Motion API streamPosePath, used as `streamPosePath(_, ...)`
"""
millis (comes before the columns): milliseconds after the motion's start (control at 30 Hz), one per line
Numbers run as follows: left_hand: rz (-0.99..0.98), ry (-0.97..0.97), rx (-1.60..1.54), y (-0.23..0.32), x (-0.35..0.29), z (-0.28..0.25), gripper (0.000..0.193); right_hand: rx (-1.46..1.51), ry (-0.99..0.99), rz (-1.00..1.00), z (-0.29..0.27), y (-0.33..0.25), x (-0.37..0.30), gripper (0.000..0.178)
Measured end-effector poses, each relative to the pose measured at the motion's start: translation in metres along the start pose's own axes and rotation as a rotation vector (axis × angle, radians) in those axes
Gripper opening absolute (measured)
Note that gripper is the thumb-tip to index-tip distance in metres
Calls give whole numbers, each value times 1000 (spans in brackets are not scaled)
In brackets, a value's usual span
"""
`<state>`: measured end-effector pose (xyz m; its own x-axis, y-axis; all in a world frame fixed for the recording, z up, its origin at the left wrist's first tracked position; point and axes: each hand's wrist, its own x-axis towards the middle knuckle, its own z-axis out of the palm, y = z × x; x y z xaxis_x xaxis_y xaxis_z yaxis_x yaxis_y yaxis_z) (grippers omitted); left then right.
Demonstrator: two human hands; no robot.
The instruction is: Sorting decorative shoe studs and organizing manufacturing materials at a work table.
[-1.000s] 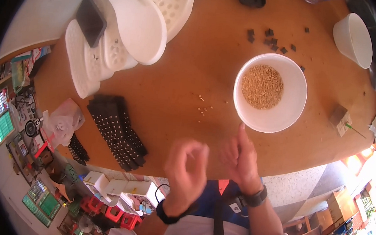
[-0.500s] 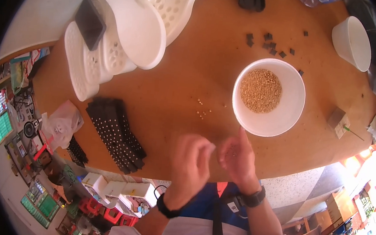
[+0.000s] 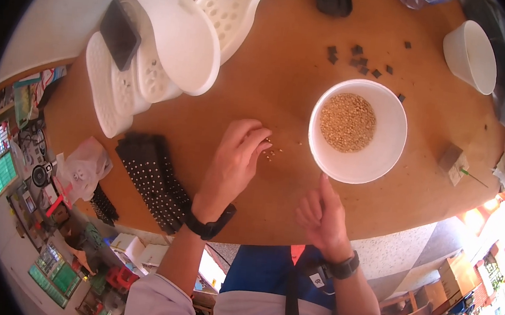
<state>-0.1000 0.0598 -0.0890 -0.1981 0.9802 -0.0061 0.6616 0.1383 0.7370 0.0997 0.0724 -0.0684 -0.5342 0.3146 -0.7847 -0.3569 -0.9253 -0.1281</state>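
My left hand (image 3: pixel 235 165) reaches over the table, thumb and fingertips drawn into a pinch at a few small gold bead-like pieces (image 3: pixel 272 151). Whether a piece is between the tips is too small to tell. Just below a white bowl (image 3: pixel 388 152), my right hand (image 3: pixel 324 219) has its index finger stretched toward the rim. Its other fingers are curled over the palm, and what lies inside them is hidden. Inside the bowl rests a heap of similar small gold pieces (image 3: pixel 347 123).
White sole-shaped pieces (image 3: pixel 179 35) are piled far left, a dark block (image 3: pixel 120 34) on them. Nearer lie black strips with pale dots (image 3: pixel 153 175) and a plastic bag (image 3: pixel 86 169). Small dark squares (image 3: pixel 357 50) lie beyond the bowl; a white tub (image 3: pixel 472 57) stands far right.
My left hand has moved away from my right, left and forward to the loose gold pieces. My right hand's fingers have curled over the palm, where tiny pieces showed before.
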Motion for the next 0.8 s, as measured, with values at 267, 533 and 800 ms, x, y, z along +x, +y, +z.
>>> streamPosePath(267, 148, -183, 101, 1, 8, -4, 21, -4, 10, -17, 0, -1, 0, 62)
streamPosePath(533, -83, -164, -78, 62, -19, -18, 17, -115, 43, -76, -1, 3, 10, 63)
streamPosePath(800, -107, -137, -268, 93, -47, -10, 16, -111, 33, 3, 2, 9, 10, 65)
